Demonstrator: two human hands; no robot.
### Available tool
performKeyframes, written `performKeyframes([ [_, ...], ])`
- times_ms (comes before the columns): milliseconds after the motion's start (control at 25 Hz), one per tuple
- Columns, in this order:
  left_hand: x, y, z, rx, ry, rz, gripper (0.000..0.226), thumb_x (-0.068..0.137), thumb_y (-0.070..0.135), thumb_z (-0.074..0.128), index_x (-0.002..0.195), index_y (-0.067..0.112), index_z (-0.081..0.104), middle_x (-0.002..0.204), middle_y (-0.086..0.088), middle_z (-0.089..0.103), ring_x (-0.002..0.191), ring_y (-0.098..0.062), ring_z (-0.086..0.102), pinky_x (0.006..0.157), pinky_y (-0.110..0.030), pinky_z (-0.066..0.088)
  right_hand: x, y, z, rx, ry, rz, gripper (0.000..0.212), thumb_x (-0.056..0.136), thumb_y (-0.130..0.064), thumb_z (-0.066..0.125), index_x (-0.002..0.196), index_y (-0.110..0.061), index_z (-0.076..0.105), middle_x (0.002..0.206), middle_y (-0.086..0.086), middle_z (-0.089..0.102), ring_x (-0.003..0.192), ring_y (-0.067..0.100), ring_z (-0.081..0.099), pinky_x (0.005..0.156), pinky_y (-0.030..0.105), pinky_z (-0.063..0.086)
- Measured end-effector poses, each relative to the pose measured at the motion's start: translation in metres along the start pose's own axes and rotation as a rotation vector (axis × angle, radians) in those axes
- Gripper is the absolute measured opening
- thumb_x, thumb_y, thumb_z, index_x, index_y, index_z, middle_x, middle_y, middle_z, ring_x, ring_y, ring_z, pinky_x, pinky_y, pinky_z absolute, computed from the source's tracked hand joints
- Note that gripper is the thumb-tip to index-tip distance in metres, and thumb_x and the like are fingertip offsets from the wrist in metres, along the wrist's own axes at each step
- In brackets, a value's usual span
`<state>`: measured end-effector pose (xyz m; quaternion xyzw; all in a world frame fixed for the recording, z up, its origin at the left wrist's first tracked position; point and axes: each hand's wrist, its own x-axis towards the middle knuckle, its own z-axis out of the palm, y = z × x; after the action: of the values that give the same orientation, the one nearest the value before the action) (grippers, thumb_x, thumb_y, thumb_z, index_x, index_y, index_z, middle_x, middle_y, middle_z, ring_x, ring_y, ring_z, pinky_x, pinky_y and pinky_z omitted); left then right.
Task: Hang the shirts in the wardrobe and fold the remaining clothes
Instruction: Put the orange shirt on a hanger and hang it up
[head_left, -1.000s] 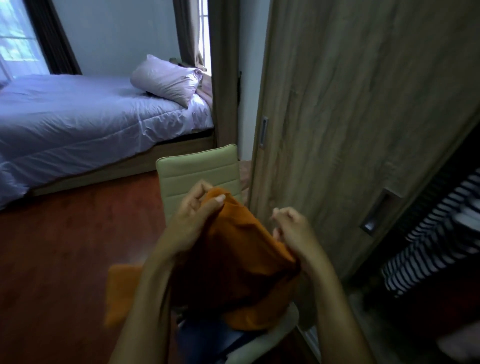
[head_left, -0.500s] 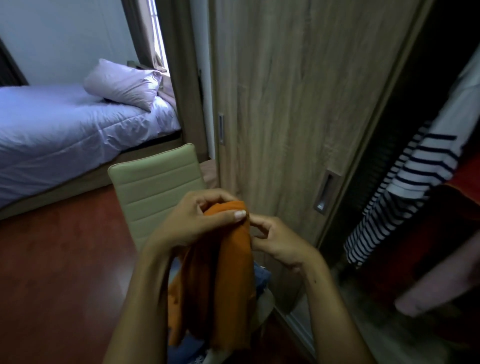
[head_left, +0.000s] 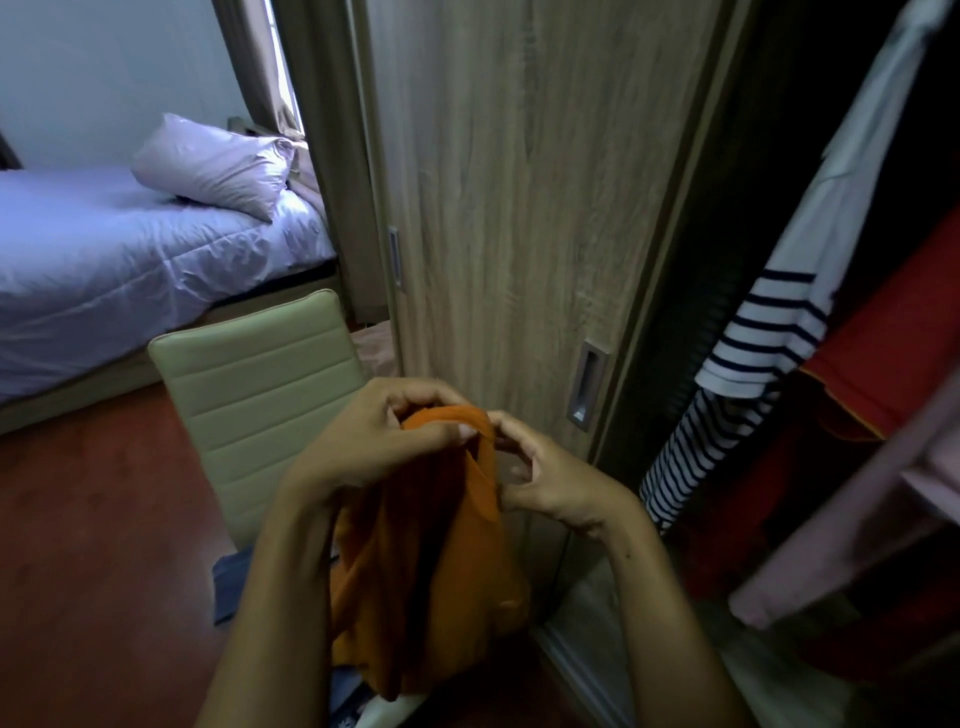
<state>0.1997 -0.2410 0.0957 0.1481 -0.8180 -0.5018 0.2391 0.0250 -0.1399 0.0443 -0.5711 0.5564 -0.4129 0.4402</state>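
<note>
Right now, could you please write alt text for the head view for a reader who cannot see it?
Both hands, left and right, pinch the top of an orange shirt hanging over a beige chair. The open wardrobe with a striped shirt is right; a bed is left.

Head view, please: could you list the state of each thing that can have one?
orange garment: held up, bunched, hanging over the chair.
left hand: gripping the garment's top.
right hand: pinching the garment's edge.
wardrobe door: slid open.
striped shirt: hanging inside.
red garment: hanging inside.
bed: made.
</note>
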Motion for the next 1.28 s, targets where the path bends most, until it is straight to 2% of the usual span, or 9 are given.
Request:
performKeyframes([
  [80,0.008,0.003,0.011,0.007,-0.007,0.013,0.012,0.071,0.031,0.065,0.079,0.025,0.072,0.078,0.002,0.071,0.076,-0.008,0.064,0.073,-0.021,0.050,-0.005,-0.001,-0.005,0.020,-0.065,0.010,0.053,0.080,0.004,0.063,0.123,-0.026,0.054,0.127,-0.002,0.057,0.123,0.008,0.050,0.102,0.027,0.042],
  [160,0.014,0.006,0.017,0.017,0.061,0.030,0.009,0.072,0.023,0.063,0.076,0.023,0.071,0.076,0.004,0.069,0.073,-0.005,0.062,0.071,-0.019,0.048,-0.010,-0.001,-0.009,-0.045,-0.033,0.016,0.036,0.083,0.002,0.062,0.116,-0.011,0.059,0.110,0.007,0.064,0.107,0.016,0.062,0.096,0.033,0.049],
  [320,0.024,0.005,0.022,0.113,0.291,0.058,0.012,0.073,0.016,0.056,0.075,0.019,0.067,0.072,0.007,0.066,0.070,-0.002,0.058,0.067,-0.018,0.045,-0.023,-0.009,-0.026,-0.190,0.352,0.115,0.010,0.086,-0.012,0.062,0.097,-0.013,0.061,0.093,0.018,0.065,0.086,0.027,0.065,0.083,0.043,0.055],
  [440,0.032,0.001,0.026,0.134,0.443,0.034,0.011,0.073,0.018,0.056,0.075,0.022,0.066,0.073,0.006,0.065,0.070,0.001,0.057,0.065,-0.013,0.044,-0.028,-0.016,-0.032,-0.384,0.612,0.057,0.008,0.084,-0.014,0.062,0.080,-0.020,0.058,0.092,0.003,0.056,0.085,0.017,0.057,0.072,0.032,0.051],
  [640,0.041,-0.009,0.030,0.287,0.611,-0.060,0.017,0.081,0.003,0.058,0.083,0.018,0.066,0.081,0.001,0.065,0.065,0.002,0.054,0.058,-0.006,0.039,-0.032,-0.032,-0.031,-0.291,0.733,0.002,0.009,0.088,-0.017,0.059,0.086,-0.025,0.056,0.084,-0.007,0.062,0.071,0.003,0.061,0.057,0.016,0.050],
  [800,0.044,-0.012,0.035,0.470,0.574,-0.101,0.012,0.081,0.011,0.060,0.091,0.017,0.065,0.085,-0.003,0.068,0.078,-0.018,0.061,0.067,-0.027,0.043,-0.036,-0.046,-0.029,-0.243,0.839,-0.065,0.013,0.086,-0.015,0.060,0.082,-0.027,0.055,0.079,-0.006,0.061,0.065,0.002,0.060,0.053,0.014,0.045],
  [960,0.043,-0.009,0.041,0.562,0.592,-0.092,0.017,0.075,0.008,0.062,0.091,0.013,0.062,0.079,-0.006,0.064,0.070,-0.021,0.054,0.064,-0.028,0.037,-0.045,-0.062,-0.028,-0.193,1.006,-0.154,0.014,0.084,-0.007,0.060,0.082,-0.021,0.056,0.075,-0.006,0.058,0.062,-0.003,0.057,0.050,0.010,0.043],
  [1120,0.037,-0.001,0.032,0.416,0.407,0.049,0.041,0.070,-0.010,0.053,0.093,0.024,0.053,0.088,0.006,0.063,0.068,-0.002,0.056,0.060,-0.012,0.040,-0.054,-0.074,-0.036,-0.108,1.175,-0.185,0.011,0.084,-0.005,0.060,0.085,-0.015,0.060,0.072,-0.004,0.059,0.058,-0.003,0.056,0.049,0.013,0.047],
  [1280,0.034,0.004,0.039,0.179,0.216,0.199,0.050,0.077,-0.012,0.042,0.081,0.037,0.049,0.105,0.008,0.064,0.093,-0.014,0.063,0.066,-0.021,0.049,-0.062,-0.075,-0.045,-0.007,1.264,-0.131,0.013,0.086,-0.006,0.059,0.084,-0.018,0.059,0.068,-0.001,0.058,0.045,-0.001,0.049,0.043,0.016,0.042],
])
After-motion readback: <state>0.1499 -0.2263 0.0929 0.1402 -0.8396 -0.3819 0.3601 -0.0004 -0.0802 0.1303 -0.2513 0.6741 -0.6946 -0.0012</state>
